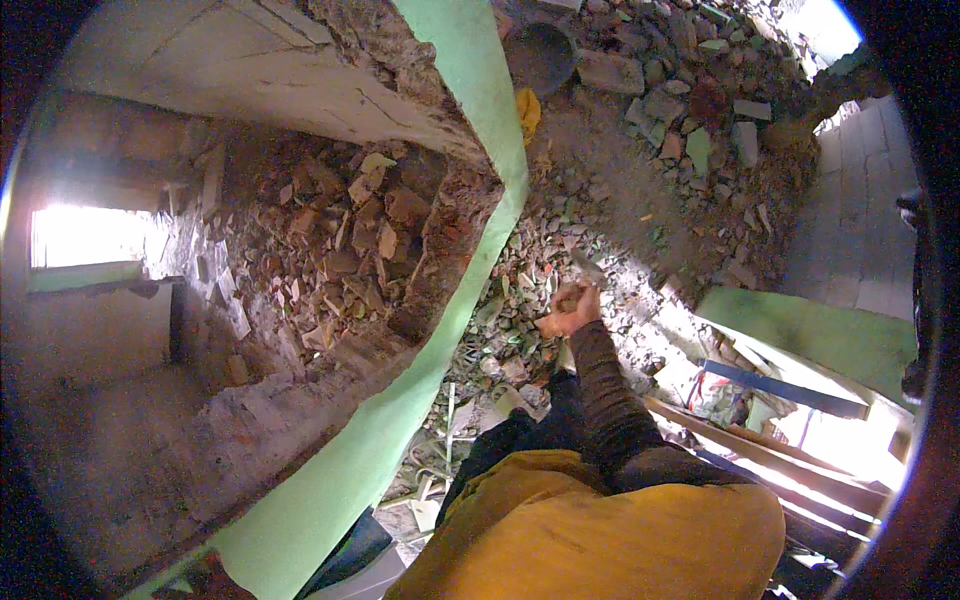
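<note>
My right hand (583, 312) reaches down over broken rubble, its arm in a dark brown sleeve (612, 395). Its fingers are closed around a reddish-brown lump (570, 296) that looks like a chunk of brick. Just beyond the fingertips is a grey, blurred shape (588, 266); whether I hold it or it lies on the rubble I cannot tell. A patch of skin beside the right hand seems to be part of my left hand (550, 325); its fingers are not distinct. Small stones and broken pieces (520, 350) lie around and under both.
A broken wall with a green painted edge (478, 255) runs along my left, with more rubble (350, 230) behind it. Ahead are a dark round basin (540, 58), a yellow cloth-like thing (528, 112) and bricks (610, 72). Wooden planks (770, 462) lie at right.
</note>
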`<action>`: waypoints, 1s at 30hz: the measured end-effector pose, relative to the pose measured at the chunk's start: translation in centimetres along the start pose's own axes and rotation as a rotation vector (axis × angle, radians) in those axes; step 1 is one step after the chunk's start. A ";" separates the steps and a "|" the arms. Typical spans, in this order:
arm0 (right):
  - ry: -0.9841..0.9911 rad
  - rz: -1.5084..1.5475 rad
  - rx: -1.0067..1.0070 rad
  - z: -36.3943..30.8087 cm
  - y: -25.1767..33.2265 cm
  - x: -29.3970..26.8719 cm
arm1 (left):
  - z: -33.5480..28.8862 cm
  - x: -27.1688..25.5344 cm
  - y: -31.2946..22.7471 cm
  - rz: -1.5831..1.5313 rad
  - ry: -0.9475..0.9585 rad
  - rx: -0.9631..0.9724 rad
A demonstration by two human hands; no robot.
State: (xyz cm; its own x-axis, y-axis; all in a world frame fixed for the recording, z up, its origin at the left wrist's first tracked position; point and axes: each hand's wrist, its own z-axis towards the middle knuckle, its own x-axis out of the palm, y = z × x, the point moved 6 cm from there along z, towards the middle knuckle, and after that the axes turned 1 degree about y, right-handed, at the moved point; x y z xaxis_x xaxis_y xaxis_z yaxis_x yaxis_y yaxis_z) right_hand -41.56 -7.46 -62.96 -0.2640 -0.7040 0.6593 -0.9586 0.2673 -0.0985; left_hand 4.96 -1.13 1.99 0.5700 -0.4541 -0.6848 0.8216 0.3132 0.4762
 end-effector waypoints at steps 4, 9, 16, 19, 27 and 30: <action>-0.296 0.362 -0.398 4.3 0.1 0.5 | 0.6 -0.3 -0.8 -0.109 0.021 -0.081; 0.069 -0.098 0.184 10.6 -18.1 16.4 | 0.5 -0.5 -0.4 -0.118 0.040 -0.104; 0.443 -0.362 0.577 -1.6 -29.4 20.0 | 0.7 -0.4 -1.6 0.136 0.116 -0.039; 0.516 -0.445 0.552 -5.6 -24.4 15.5 | 1.5 -1.1 -2.5 -0.401 -0.029 -0.237; -0.100 -0.313 0.032 -9.0 3.7 -10.8 | 1.5 0.2 -2.2 -0.867 -0.152 -0.539; -0.529 0.174 -0.543 -6.9 10.9 -16.7 | 1.4 0.7 -1.2 -0.563 -0.083 -0.236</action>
State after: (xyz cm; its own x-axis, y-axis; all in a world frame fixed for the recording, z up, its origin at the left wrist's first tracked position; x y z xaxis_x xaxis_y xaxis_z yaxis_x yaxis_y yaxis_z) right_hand -46.91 11.72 -69.91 -0.5528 -0.8063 0.2107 -0.7479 0.5915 0.3013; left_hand 4.43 -2.99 1.70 0.0547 -0.6641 -0.7456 0.9802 0.1782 -0.0868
